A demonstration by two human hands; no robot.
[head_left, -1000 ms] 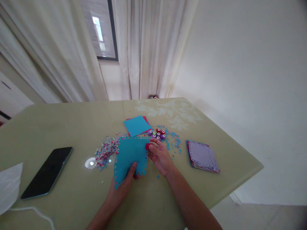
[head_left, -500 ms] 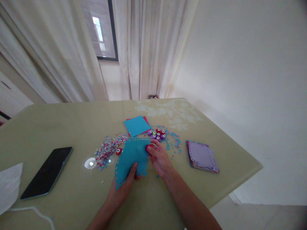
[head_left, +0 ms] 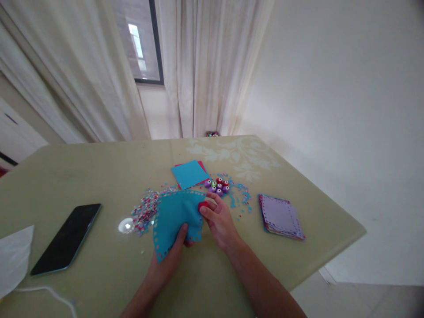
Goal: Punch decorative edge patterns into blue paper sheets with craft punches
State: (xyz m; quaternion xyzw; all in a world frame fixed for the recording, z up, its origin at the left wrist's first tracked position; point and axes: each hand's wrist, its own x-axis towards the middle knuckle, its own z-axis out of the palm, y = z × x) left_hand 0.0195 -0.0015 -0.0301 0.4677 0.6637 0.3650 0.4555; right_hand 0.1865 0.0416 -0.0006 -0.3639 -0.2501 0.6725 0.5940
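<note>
My left hand [head_left: 177, 245] grips a blue sheet of paper [head_left: 175, 212] by its lower part, thumb on top. Punched holes run along the sheet's edges, and it bends in the middle. My right hand [head_left: 218, 218] is closed on a small red hole punch [head_left: 203, 205], pressed at the sheet's right edge. Whether paper sits in its slot I cannot tell. Several purple, red and green hole punches [head_left: 218, 186] stand grouped just beyond my right hand.
Confetti [head_left: 145, 210] lies left of the sheet, with more blue bits [head_left: 243, 194] at right. Blue and red paper squares [head_left: 190, 174] lie behind. A stack of punched sheets [head_left: 281, 216] is at right, a black phone [head_left: 68, 238] at left, near white paper [head_left: 15, 256] and a white cable [head_left: 49, 289].
The blue sheet has shifted a little left and now covers the loose red punch seen before on its left. My right hand's punch has moved slightly left with the sheet's edge.
</note>
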